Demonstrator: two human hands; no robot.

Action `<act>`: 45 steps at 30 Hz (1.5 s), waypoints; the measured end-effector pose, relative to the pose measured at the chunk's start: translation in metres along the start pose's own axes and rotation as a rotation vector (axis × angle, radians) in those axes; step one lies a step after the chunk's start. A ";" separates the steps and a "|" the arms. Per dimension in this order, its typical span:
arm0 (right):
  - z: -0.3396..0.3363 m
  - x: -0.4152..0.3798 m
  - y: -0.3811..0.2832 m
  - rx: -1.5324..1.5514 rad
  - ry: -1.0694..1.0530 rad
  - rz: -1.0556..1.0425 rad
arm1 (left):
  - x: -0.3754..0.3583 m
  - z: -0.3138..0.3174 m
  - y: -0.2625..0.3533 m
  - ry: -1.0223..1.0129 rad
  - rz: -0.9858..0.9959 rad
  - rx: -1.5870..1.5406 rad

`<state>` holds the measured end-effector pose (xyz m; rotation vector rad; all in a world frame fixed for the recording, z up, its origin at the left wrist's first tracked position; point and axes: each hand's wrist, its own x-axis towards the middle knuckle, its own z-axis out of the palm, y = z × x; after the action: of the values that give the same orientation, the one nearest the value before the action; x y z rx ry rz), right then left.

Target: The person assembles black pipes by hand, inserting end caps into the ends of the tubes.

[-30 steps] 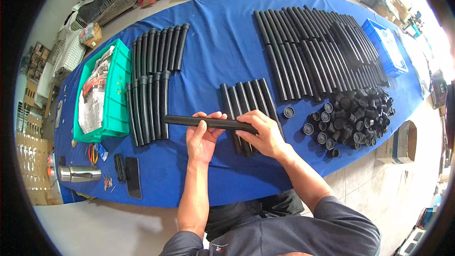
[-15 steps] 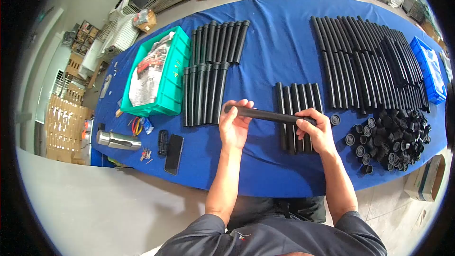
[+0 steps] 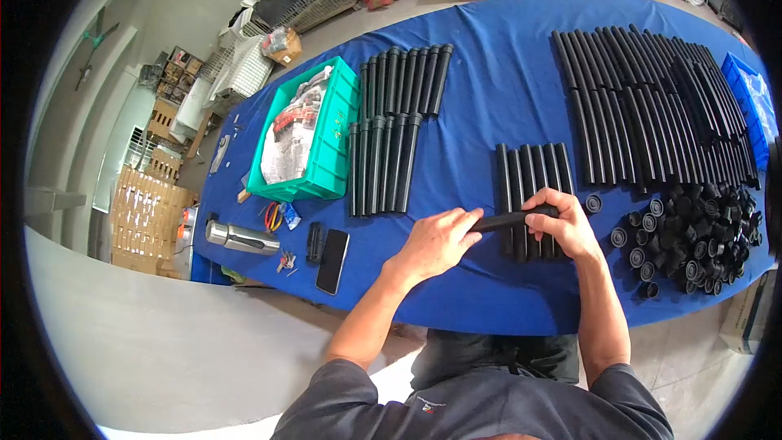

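Left hand (image 3: 436,243): palm down over the left end of a black tube (image 3: 507,218), grip closed around it
Right hand (image 3: 564,224): fingers curled over the right end of the same black tube, grip closed on it
Black tube: held crosswise just right of the frame's centre, tilted slightly up to the right, only its middle showing between the two hands; it sits over the lower ends of a short row of tubes (image 3: 531,171)
Short row of tubes: about five black tubes side by side, running up the frame from the hands
Surface (image 3: 481,106): covered in blue cloth, filling the middle of the frame
Capped tubes (image 3: 393,126): two rows left of centre, lying parallel, beside a green bin (image 3: 332,155)
Green bin: left of centre, holding printed bags
Large tube stack (image 3: 652,106): upper right, many long black tubes lying close together
End caps (image 3: 692,236): loose heap at the right, just beside the right hand
Single cap (image 3: 594,203): apart from the heap, near the right hand
Phone (image 3: 331,250): near the lower edge of the surface, left of the left hand
Steel flask (image 3: 241,237): lying on its side at the lower left
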<state>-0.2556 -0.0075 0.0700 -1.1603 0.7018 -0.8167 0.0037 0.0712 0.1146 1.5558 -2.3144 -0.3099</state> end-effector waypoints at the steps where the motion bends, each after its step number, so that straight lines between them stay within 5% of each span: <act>1: 0.001 -0.001 -0.003 -0.025 -0.018 -0.001 | -0.001 -0.002 0.000 -0.018 -0.015 -0.026; 6: 0.005 -0.002 -0.008 -0.087 -0.062 0.030 | -0.011 -0.002 0.002 0.106 -0.070 -0.055; 16: 0.006 -0.001 -0.005 -0.206 -0.204 -0.047 | -0.028 0.008 -0.001 -0.267 -0.255 -0.533; 19: 0.009 -0.002 -0.001 -0.213 -0.177 -0.062 | -0.032 0.011 0.000 -0.176 -0.202 -0.479; 25: 0.011 -0.002 0.001 -0.205 -0.215 -0.051 | -0.031 -0.003 0.009 -0.327 -0.355 -0.553; 28: 0.010 -0.001 0.004 -0.125 -0.171 -0.070 | -0.037 0.013 -0.002 -0.210 -0.281 -0.606; 32: 0.009 0.000 -0.001 0.028 -0.010 -0.098 | -0.025 0.037 -0.049 0.196 -0.281 -0.349; 36: 0.008 0.001 0.001 0.011 0.003 -0.082 | 0.018 0.026 -0.088 0.362 -0.318 0.080; 40: 0.008 0.001 0.001 0.029 -0.009 -0.075 | 0.049 0.018 -0.096 0.176 -0.454 0.327; 45: 0.006 0.001 0.002 0.057 -0.002 -0.085 | 0.063 0.031 -0.120 0.189 -0.443 0.424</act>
<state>-0.2495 -0.0046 0.0700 -1.1458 0.6275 -0.9011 0.0721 -0.0327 0.0529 2.1945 -1.9544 0.2381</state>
